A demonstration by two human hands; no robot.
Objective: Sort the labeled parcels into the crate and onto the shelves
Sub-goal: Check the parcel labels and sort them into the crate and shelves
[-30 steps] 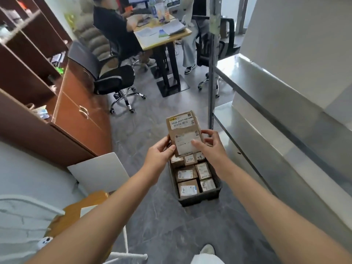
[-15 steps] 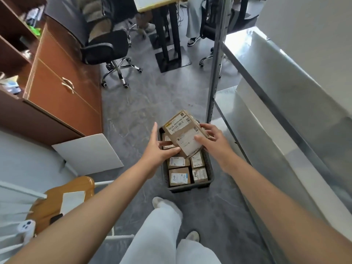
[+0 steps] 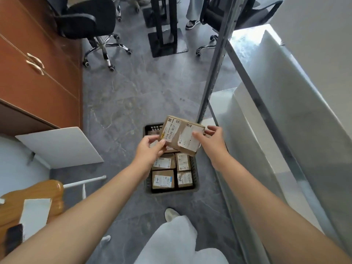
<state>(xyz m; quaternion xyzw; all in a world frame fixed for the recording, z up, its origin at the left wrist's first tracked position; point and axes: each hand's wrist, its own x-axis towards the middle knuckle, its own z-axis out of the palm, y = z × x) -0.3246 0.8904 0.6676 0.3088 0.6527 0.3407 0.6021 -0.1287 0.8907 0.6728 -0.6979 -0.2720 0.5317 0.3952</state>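
Two labels, writing illegible, on parcel (image 3: 181,136)

2 hands (image 3: 150,149), 1 crate (image 3: 171,189), 2 chairs (image 3: 89,25)

- The floor (image 3: 133,96) is grey stone tile with pale veins.
- A brown wooden cabinet (image 3: 38,77) stands on the left, with pale handles.
- A black office chair (image 3: 89,25) on wheels stands behind it.
- A white board (image 3: 59,147) leans low beside the cabinet.
- Daylight shines on the metal surfaces at the right.
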